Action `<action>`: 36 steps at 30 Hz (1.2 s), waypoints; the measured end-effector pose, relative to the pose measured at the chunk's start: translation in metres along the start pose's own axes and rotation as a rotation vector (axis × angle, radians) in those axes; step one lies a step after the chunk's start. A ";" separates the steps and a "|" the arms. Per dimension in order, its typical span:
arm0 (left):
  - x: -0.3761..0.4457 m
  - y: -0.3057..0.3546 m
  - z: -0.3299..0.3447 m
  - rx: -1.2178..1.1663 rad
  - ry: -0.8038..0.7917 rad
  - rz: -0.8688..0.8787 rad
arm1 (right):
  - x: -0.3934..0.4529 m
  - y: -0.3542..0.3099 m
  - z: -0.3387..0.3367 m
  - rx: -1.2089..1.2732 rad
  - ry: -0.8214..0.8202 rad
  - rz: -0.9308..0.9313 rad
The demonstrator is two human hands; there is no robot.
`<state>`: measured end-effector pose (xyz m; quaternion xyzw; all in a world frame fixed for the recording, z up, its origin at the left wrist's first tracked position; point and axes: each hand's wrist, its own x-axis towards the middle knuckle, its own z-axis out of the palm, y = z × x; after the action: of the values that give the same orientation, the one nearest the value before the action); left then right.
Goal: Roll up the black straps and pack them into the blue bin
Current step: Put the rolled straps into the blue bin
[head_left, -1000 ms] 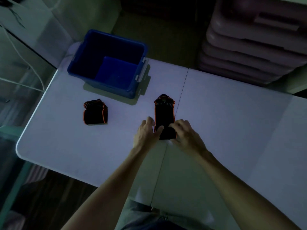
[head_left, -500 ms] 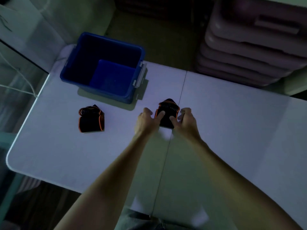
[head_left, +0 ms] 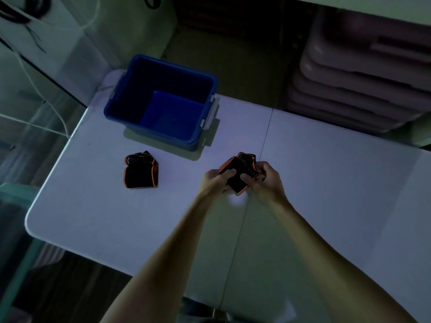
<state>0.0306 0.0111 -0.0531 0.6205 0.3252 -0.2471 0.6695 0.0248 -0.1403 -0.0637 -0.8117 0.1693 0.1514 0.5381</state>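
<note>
A rolled black strap with orange edging [head_left: 239,172] is held just above the white table [head_left: 93,217], near its middle seam. My left hand [head_left: 215,180] grips its left side and my right hand [head_left: 268,180] grips its right side. A second black strap with orange edging [head_left: 141,172] lies bundled on the table to the left, untouched. The blue bin [head_left: 161,101] stands at the table's far left, open, with nothing visible inside.
Stacked pale plastic trays [head_left: 363,73] stand beyond the table's far right edge. White cables [head_left: 35,89] hang at the far left beside a glass surface. The table's left edge is rounded, and the light is dim.
The strap lay flat and long on the table; both hands rolled it away from me into a compact bundle and lifted it slightly, tilted.
</note>
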 end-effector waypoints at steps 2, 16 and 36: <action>-0.016 0.007 -0.006 -0.100 -0.061 0.046 | -0.012 -0.015 -0.001 0.061 0.004 -0.035; 0.006 0.177 -0.137 0.207 -0.145 0.429 | 0.014 -0.194 0.068 -0.016 0.077 -0.263; 0.130 0.207 -0.163 0.907 -0.395 -0.001 | 0.096 -0.212 0.140 -1.345 -0.052 -0.348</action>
<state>0.2481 0.2041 -0.0144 0.7906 0.0522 -0.4767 0.3809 0.1951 0.0561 0.0171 -0.9803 -0.1068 0.1542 -0.0616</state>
